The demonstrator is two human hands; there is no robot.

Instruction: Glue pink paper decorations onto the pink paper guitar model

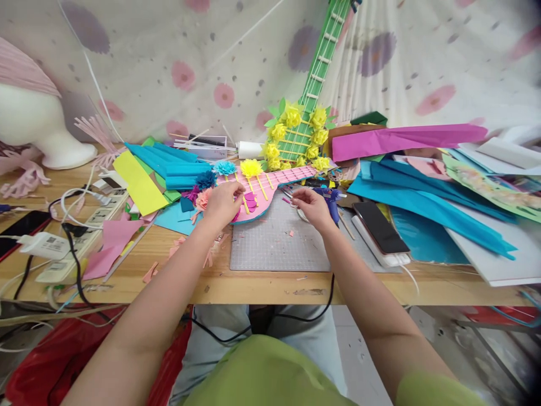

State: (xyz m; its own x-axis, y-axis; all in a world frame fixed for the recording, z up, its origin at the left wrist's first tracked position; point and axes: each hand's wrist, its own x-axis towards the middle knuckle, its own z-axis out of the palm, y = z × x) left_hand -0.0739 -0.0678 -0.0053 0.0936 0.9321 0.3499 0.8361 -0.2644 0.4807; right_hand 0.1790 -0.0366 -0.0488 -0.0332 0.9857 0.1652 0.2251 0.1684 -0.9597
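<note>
A pink paper guitar (265, 194) with blue edging, pale strings, yellow strips and paper flowers lies at the back of the grey cutting mat (274, 248). My left hand (222, 206) is over its lower left side, next to the peach flower (203, 198), with fingers closed; what they hold, if anything, is hidden. To the right of the guitar, my right hand (313, 207) pinches something thin near its edge, too small to name. A blue glue gun (332, 202) lies just behind the right hand. Yellow and blue flowers sit on the guitar's upper edge.
A green paper guitar (296, 141) with yellow roses leans at the back. Blue paper (422, 197) and a magenta sheet (406, 141) lie right, with a phone (380, 227). A power strip (91, 231), cables and a foam head (38, 124) stand left.
</note>
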